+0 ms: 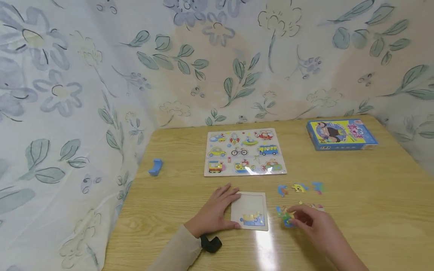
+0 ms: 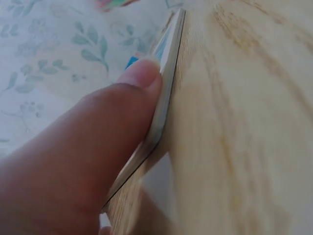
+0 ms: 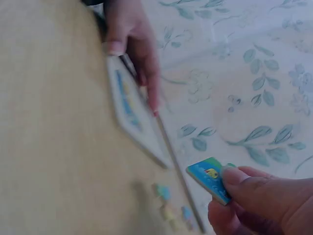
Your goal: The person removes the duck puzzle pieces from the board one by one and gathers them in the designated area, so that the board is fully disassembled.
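Observation:
My left hand (image 1: 215, 209) rests along the left side of a small square puzzle tray (image 1: 238, 205), fingers spread near its upper corner. In the left wrist view the thumb (image 2: 122, 107) presses on the tray's edge. A few joined puzzle pieces (image 1: 252, 219), yellow and blue, lie in the tray's lower part. Right of the tray, my right hand (image 1: 313, 224) pinches a puzzle piece between thumb and fingers. The right wrist view shows this puzzle piece (image 3: 208, 176) as blue and green with a small yellow fish, held above the table.
Several loose puzzle pieces (image 1: 299, 188) lie right of the tray, some partly behind my right hand. Behind it lies a vehicle picture board (image 1: 245, 152). A blue box (image 1: 342, 134) sits at the back right, and a small blue curved object (image 1: 156, 167) at the left.

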The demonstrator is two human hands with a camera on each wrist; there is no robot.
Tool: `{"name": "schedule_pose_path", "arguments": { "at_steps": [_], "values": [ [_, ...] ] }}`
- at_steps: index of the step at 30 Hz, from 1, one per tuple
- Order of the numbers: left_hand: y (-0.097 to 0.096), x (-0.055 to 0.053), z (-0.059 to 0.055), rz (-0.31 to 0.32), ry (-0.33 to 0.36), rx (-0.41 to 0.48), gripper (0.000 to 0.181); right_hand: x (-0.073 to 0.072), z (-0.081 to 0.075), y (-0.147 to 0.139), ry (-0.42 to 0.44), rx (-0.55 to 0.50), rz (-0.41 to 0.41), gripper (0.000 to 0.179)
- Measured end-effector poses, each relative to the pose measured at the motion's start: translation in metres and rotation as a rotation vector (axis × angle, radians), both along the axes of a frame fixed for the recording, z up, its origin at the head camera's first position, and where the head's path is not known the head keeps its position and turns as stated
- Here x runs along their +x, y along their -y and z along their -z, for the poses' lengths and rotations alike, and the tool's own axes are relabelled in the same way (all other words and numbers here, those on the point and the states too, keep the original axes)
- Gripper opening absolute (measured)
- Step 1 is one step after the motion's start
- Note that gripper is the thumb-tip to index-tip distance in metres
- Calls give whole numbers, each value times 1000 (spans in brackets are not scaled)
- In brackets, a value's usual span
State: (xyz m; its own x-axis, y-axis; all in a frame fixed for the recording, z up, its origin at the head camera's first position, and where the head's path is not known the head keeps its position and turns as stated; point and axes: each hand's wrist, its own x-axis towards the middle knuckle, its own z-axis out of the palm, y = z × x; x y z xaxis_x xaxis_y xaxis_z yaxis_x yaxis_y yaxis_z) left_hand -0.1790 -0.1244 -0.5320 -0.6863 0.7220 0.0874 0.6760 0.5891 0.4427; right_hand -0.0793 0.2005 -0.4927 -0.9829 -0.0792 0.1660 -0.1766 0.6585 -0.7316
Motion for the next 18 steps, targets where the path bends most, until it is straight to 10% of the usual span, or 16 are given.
{"name": "schedule_pose_path", "arguments": {
  "at_steps": [6,18],
  "values": [
    [3,-1,-2,-8,-7,19,93,18,25,0,127,53,25,24],
    [1,2,0,-15,0,10,94,30,34,5,51,238,38,35]
  ]
}}
